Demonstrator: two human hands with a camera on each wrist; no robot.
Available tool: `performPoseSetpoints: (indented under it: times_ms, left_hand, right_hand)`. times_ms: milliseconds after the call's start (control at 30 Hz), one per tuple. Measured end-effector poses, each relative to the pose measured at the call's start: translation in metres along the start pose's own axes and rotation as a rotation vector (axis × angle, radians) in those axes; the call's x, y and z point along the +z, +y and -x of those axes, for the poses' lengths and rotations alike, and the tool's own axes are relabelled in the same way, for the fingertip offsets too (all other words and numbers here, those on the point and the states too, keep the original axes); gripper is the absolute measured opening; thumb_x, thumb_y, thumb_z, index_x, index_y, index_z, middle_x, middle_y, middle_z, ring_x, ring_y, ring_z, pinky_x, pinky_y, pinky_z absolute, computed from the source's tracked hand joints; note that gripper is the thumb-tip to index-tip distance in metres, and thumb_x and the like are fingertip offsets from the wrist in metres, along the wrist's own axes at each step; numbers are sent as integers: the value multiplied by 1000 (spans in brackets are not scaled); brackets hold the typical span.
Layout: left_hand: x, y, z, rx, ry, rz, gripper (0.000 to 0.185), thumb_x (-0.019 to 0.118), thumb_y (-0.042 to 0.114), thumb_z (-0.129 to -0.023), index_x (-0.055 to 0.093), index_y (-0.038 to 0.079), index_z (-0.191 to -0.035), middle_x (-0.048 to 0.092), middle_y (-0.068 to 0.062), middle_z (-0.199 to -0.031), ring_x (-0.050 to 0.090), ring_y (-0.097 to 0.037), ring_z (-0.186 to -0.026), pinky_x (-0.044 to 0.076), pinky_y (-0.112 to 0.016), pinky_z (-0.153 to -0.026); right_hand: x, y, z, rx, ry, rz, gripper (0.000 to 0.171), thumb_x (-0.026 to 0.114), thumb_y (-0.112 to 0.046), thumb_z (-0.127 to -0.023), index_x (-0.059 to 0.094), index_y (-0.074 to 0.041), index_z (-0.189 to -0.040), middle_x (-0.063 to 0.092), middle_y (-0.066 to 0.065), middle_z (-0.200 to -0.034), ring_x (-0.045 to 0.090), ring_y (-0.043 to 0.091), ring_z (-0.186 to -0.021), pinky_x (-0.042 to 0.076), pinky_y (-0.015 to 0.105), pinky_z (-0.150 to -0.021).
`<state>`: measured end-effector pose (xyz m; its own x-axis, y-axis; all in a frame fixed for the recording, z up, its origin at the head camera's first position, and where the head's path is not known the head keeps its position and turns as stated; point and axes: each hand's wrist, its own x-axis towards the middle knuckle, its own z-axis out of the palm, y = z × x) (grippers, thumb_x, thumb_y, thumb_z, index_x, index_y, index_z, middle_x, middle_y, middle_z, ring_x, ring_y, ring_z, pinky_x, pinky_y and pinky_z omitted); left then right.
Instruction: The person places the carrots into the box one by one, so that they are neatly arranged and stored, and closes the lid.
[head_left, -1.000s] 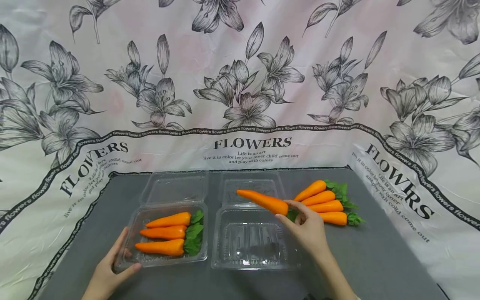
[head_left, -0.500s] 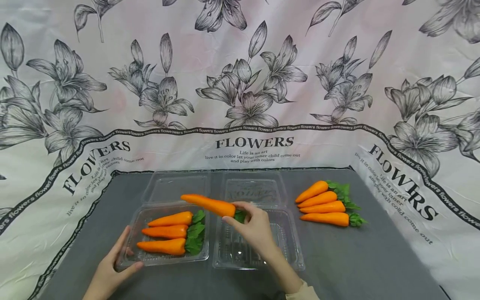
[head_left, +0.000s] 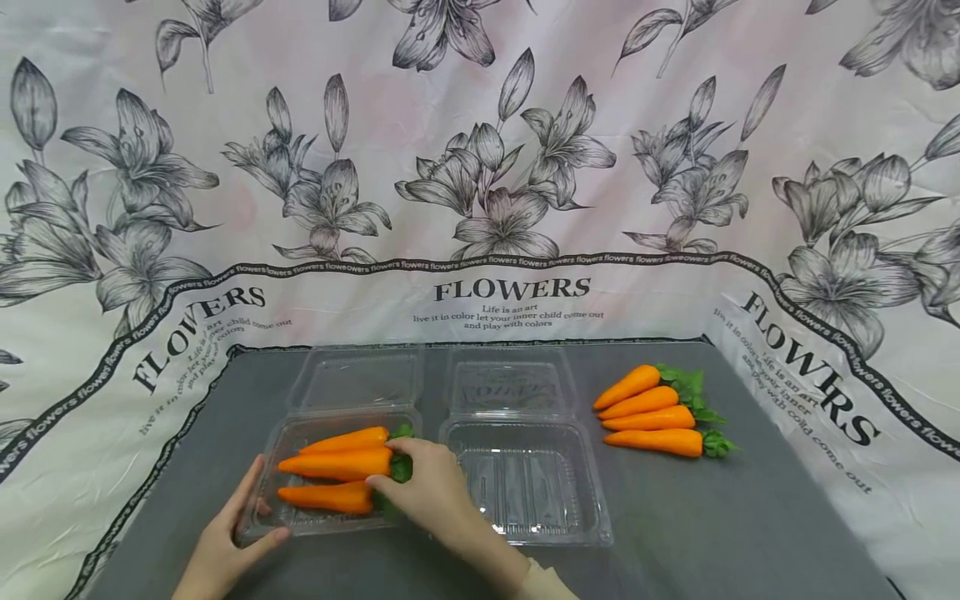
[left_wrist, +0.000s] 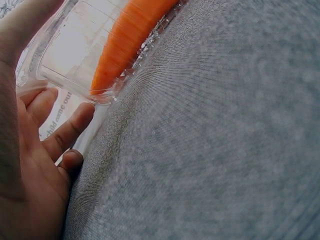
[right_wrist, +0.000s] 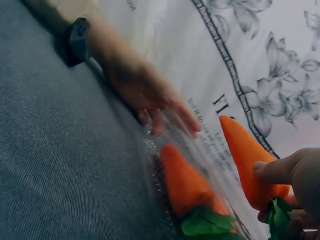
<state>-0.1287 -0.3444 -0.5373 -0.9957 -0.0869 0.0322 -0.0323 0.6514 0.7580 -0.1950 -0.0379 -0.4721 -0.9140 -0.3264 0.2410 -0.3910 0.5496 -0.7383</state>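
My right hand [head_left: 438, 496] pinches an orange carrot [head_left: 341, 463] near its leafy end, over the left clear plastic container [head_left: 322, 527]. The carrot's tip points left. In the right wrist view, the thumb presses one side of that carrot [right_wrist: 245, 162], above the box. Inside the container lie a rear carrot [head_left: 348, 438] and a front carrot [head_left: 328, 497]; the held one hides what is between them. At the container's left front corner, my left hand [head_left: 225, 533] touches it with thumb and fingers spread. The left wrist view shows those fingers [left_wrist: 75, 125] fairly straight.
A second clear container [head_left: 528, 492] stands to the right with its lid [head_left: 512, 379] folded back. The left container's lid [head_left: 360, 379] lies back too. Several carrots [head_left: 648, 421] with green tops lie at the right. A floral curtain [head_left: 502, 167] rises behind the grey table [head_left: 675, 533].
My right hand has carried the carrot left, from beside the carrot group, across the second container and down over the left one. The left hand stays at its corner.
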Motion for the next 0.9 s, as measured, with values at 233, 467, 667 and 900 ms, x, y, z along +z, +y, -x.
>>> performPoseSetpoints:
  times_ms: [233,467,667,900]
  left_hand:
    - [2,-1,-1,30,17,5,106,84,23,-93,14,25,-173,63,-6,-122,53,0,-96,42,-27,-76]
    - [3,-2,-1,52,37,12,106,85,20,-92,16,25,-173,64,-3,-111,52,0,-92,37,-28,-70]
    - [4,-2,-2,80,65,55,105,85,16,-91,19,25,-172,62,-2,-105,49,-4,-87,32,-31,-63]
    - [2,-1,1,58,65,38,106,86,18,-90,19,25,-172,62,-2,-104,48,-4,-85,33,-30,-64]
  right_hand:
    - [19,-6,-12,0,-33,205,48,90,-40,-86,80,-10,-121,79,1,-116,75,19,-103,60,34,-83]
    - [30,-12,-19,-12,-78,333,42,89,-44,-86,81,-15,-116,78,-6,-102,70,8,-80,56,27,-64]
    - [37,-16,-22,-42,-110,349,34,88,-45,-87,80,-18,-107,74,-9,-89,60,2,-68,50,22,-59]
    - [37,-19,-24,-26,-149,388,37,87,-50,-87,81,-20,-107,70,-11,-81,56,3,-66,49,22,-59]
